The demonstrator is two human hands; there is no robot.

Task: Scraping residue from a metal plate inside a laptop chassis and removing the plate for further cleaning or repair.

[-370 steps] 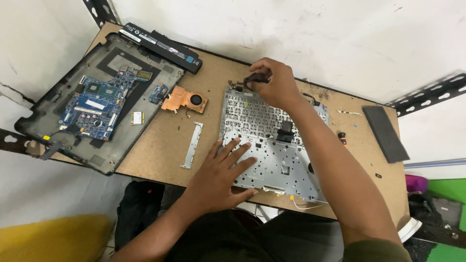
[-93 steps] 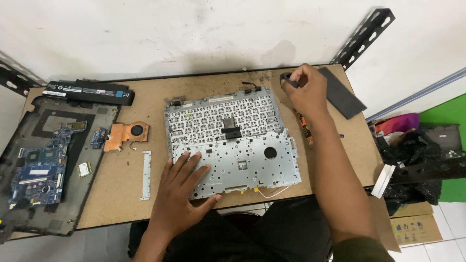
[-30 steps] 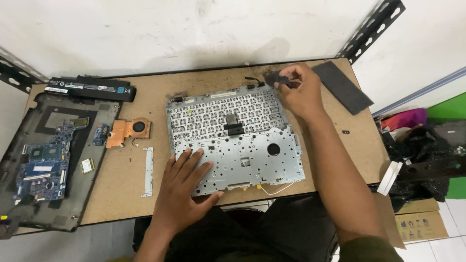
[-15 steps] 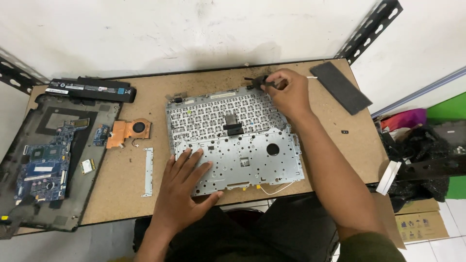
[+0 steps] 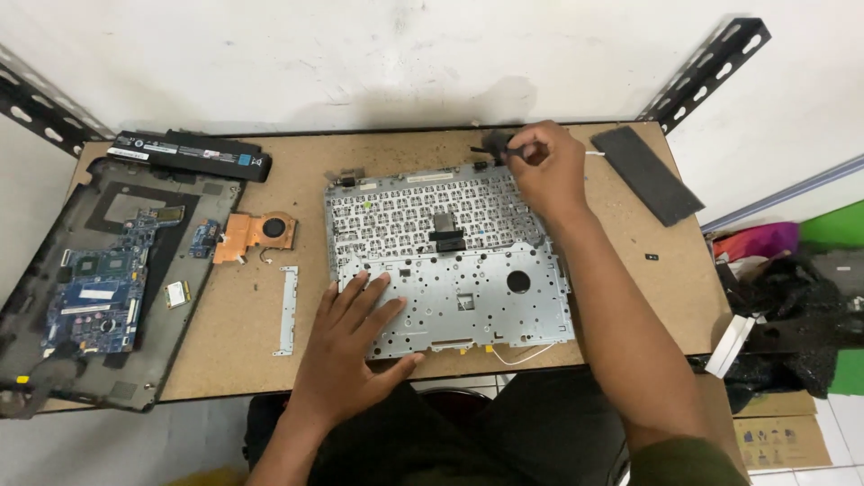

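Pressing flat, fingers spread, the left hand (image 5: 355, 346) steadies the laptop palmrest frame (image 5: 450, 256) at table (image 5: 270, 378) centre; the right hand (image 5: 544, 166) pinches a dark screwdriver (image 5: 495, 144) at its far corner.

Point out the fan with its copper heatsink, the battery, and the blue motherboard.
Fan (image 5: 274, 228), head view, on the round black hub.
Battery (image 5: 189, 155), head view, middle of its long black body.
Motherboard (image 5: 101, 290), head view, centre of the blue board.
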